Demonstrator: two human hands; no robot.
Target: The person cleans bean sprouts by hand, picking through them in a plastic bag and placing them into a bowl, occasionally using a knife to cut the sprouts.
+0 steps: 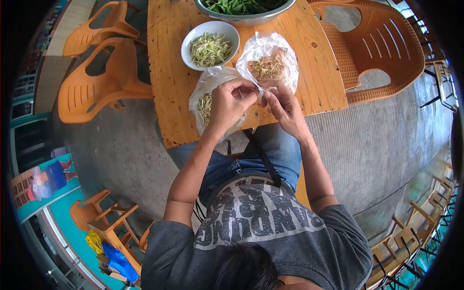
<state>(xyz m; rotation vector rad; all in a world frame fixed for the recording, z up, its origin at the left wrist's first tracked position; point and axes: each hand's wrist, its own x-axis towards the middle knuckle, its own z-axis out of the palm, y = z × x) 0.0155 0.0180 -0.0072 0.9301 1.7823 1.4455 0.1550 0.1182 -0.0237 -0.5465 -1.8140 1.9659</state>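
L hand (231, 102) & R hand (286, 107): fingertips narrow, can't tell if gripping. Plastic bag (290, 50) R of bean-sprout bowl (187, 39), prob. for reach.

"BANDUNG", upside down, across the grey T-shirt (261, 224)

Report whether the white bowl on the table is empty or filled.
Partly filled: a heap of pale sprouts lies in the white bowl, with bare inner wall showing at its far side.
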